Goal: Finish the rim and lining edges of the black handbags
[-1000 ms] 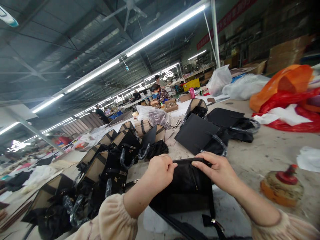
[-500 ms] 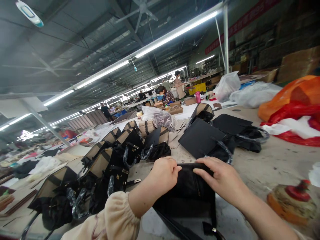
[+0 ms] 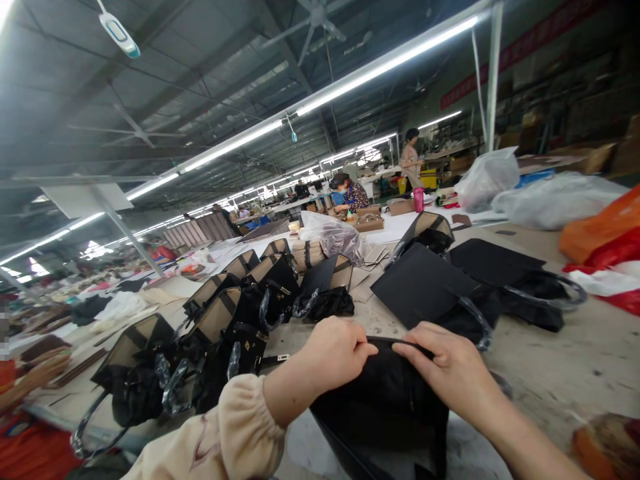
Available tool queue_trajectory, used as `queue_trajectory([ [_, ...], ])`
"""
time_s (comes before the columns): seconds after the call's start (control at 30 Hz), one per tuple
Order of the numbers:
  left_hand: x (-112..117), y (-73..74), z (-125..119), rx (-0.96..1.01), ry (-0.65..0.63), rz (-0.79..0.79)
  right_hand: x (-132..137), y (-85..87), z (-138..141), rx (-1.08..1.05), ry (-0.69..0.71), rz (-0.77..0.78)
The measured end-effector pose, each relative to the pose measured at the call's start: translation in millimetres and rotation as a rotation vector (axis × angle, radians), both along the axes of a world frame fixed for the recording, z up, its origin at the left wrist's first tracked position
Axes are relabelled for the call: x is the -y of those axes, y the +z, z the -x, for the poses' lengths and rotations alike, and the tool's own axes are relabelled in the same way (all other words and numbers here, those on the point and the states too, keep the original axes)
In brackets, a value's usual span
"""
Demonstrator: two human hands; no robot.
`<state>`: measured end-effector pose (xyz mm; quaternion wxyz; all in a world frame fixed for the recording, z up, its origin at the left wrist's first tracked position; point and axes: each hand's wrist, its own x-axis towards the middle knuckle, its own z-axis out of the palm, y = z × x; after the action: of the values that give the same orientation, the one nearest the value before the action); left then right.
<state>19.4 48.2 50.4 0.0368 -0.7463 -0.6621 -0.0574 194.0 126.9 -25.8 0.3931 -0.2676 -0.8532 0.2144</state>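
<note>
A black handbag (image 3: pixel 385 413) lies in front of me at the table's near side, its upper edge raised between my hands. My left hand (image 3: pixel 343 352) is closed, thumb and fingers pinching that edge on the left. On the right, my right hand (image 3: pixel 440 357) grips the same edge between thumb and fingers, a short way from the left hand. The bag's lower part runs out of view. Just beyond it lies a black bag (image 3: pixel 420 277) with a flat panel and a plastic-wrapped handle.
Several black bags with beige linings (image 3: pixel 220 320) stand at the left. Another black bag (image 3: pixel 500 260) lies to the right, near clear plastic bags (image 3: pixel 555 197) and an orange bag (image 3: pixel 600 223). A rusty container (image 3: pixel 607 443) stands near right. A co-worker's hand (image 3: pixel 47 367) is at far left.
The view has turned left, so most things sit further right. Both hands keep their pinch on the handbag's edge and are slightly closer together. A co-worker's arm has come further into view at left.
</note>
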Motion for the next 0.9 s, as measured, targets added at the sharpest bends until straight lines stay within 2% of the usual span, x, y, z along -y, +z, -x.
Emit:
queue_trajectory([
  [0.13, 3, 4.1, 16, 0.195, -0.113, 0.039, 0, -2.3, 0, -0.002, -0.007, -0.027],
  [0.2, 4, 5.9, 22, 0.239, -0.092, 0.038, 0, -3.6, -1, 0.000, -0.017, -0.038],
  [0.33, 3, 7.7, 24, 0.190, -0.038, 0.021, 3, -3.0, -11, 0.041, -0.066, -0.065],
  [0.53, -6, 4.2, 8, 0.140, -0.041, -0.010, 3, -0.7, -30, 0.097, -0.113, -0.018],
  [0.9, -17, -1.8, 2, 0.076, 0.030, -0.028, 0, -1.9, -33, 0.126, -0.180, -0.065],
])
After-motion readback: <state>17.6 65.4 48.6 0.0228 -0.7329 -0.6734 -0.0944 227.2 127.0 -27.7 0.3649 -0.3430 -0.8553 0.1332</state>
